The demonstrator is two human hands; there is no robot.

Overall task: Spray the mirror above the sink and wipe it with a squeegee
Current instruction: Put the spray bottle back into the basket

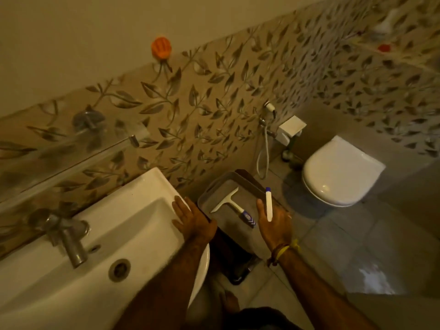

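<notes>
A white squeegee (227, 203) with a blue-and-white handle lies in a grey tray (214, 189) that stands low between the sink and the toilet. A slim white spray bottle (269, 208) with a blue cap shows upright in front of my right hand (273, 225), at the tray's right edge. That hand's fingers are stretched out, and I cannot tell whether they grip the bottle. My left hand (191, 217) lies flat with fingers spread on the right rim of the white sink (133, 210). The mirror is out of view.
A metal tap (71, 244) rises at the sink's back, and a glass shelf (71, 151) runs above it. An orange soap holder (161, 48) hangs on the leaf-patterned wall. A white toilet (338, 172) with its lid down and a hand shower hose (265, 148) are to the right. The floor is grey tile.
</notes>
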